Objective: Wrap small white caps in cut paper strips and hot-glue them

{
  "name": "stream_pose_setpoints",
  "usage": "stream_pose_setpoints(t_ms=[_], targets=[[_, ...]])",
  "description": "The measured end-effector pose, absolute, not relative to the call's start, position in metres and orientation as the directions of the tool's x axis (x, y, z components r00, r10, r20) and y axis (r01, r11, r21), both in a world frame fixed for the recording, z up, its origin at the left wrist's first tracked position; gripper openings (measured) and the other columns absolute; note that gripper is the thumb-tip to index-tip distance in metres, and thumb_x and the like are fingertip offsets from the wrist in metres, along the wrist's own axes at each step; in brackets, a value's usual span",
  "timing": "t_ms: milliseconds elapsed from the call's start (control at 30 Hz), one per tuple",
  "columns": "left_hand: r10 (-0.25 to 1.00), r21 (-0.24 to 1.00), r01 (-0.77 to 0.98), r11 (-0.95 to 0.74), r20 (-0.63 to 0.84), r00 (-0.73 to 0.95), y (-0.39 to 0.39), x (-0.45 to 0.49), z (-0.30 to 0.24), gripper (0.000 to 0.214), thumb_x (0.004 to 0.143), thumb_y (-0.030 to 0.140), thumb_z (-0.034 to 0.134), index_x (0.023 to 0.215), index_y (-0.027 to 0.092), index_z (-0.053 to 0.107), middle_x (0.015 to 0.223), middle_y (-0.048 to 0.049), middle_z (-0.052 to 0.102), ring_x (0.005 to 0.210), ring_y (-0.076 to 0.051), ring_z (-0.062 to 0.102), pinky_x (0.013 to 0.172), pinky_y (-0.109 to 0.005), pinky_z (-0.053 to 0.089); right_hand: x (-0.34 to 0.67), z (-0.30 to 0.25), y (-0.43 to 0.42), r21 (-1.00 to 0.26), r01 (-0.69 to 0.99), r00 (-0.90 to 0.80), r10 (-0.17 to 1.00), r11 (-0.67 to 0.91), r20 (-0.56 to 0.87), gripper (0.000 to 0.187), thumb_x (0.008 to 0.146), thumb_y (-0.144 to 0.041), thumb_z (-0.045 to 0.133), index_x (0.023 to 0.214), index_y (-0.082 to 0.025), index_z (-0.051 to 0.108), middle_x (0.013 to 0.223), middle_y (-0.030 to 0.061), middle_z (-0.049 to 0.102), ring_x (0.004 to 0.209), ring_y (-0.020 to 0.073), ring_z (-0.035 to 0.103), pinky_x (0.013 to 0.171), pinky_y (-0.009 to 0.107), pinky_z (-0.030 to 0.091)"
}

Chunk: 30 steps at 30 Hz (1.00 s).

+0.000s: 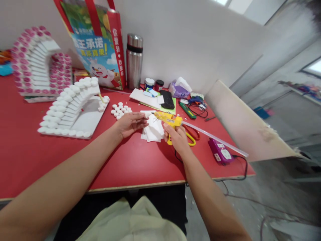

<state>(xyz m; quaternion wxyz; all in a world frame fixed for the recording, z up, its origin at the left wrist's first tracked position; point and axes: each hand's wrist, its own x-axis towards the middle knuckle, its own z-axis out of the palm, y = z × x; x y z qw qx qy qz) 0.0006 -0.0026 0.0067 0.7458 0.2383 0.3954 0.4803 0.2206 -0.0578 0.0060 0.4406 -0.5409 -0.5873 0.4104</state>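
My right hand [177, 136] is wrapped round the grip of a yellow glue gun [168, 118], whose nozzle points left over a small stack of white foam pieces [153, 130] on the red table [125, 160]. My left hand [130, 123] lies over the left side of that stack, fingers stretched toward the nozzle and touching a white piece. A cluster of small white round caps [120, 109] lies just behind my left hand. A long clear glue stick [215, 138] runs out of the gun's back to the right.
A white stepped model edged with caps [75, 110] stands at the left, a pink one [37, 63] behind it. A steel flask [134, 60], a printed bag [97, 43], paint jars, scissors [192, 134], a purple box [220, 151] with a cable and a leaning board [245, 124] surround the spot.
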Motion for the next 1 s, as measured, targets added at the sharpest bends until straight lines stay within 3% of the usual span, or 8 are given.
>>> stream_pose_setpoints(t_ms=[433, 1000], targets=[[0.856, 0.612, -0.616, 0.496, -0.462, 0.231, -0.002, 0.0, 0.012, 0.02, 0.095, 0.003, 0.063, 0.076, 0.004, 0.071, 0.078, -0.0141, 0.073, 0.061, -0.011, 0.066, 0.063, -0.022, 0.064, 0.218, 0.017, -0.063, -0.936, 0.328, -0.093, 0.99, 0.128, 0.103, 0.054, 0.095, -0.053, 0.06, 0.051, -0.02, 0.061, 0.048, 0.0009, 0.057, 0.051, 0.0127, 0.052, 0.057, 0.028, 0.041], [0.848, 0.601, -0.615, 0.51, -0.47, 0.245, -0.005, 0.002, 0.015, 0.019, 0.095, 0.0, 0.06, 0.079, 0.003, 0.071, 0.075, -0.0148, 0.072, 0.06, -0.014, 0.068, 0.061, -0.023, 0.065, 0.22, 0.012, -0.062, -0.933, 0.344, -0.079, 0.994, 0.101, 0.078, 0.058, 0.095, -0.058, 0.062, 0.051, -0.02, 0.06, 0.047, 0.0005, 0.058, 0.05, 0.013, 0.054, 0.057, 0.027, 0.043]])
